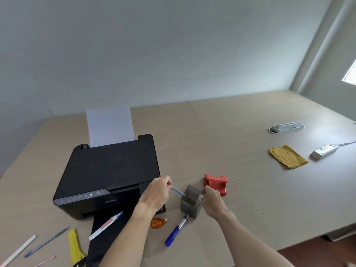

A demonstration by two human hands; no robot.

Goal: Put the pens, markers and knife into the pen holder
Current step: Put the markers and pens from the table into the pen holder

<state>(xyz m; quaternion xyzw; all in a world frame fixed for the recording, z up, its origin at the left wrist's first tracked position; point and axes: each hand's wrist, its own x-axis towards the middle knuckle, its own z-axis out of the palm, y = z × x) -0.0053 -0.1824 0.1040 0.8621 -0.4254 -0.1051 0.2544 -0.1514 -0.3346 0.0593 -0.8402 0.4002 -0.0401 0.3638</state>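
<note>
Left hand: centre of frame, wrist cocked, fingers pinched together on the upper end of a blue pen.
Blue pen: slanted down to the right, tip just inside the holder's mouth; held by the tail, probably so it can drop in clear of the rim.
Pen holder: grey, upright, centre of frame, between the hands.
Right hand: fingers curled against the holder's right wall, apparently steadying it; whether they clamp it I cannot tell.
Left on the table: blue marker just below the holder; white marker on the printer tray; yellow knife, slim blue pen, white pen, lower left.
Progress: early, most items not yet in.
</note>
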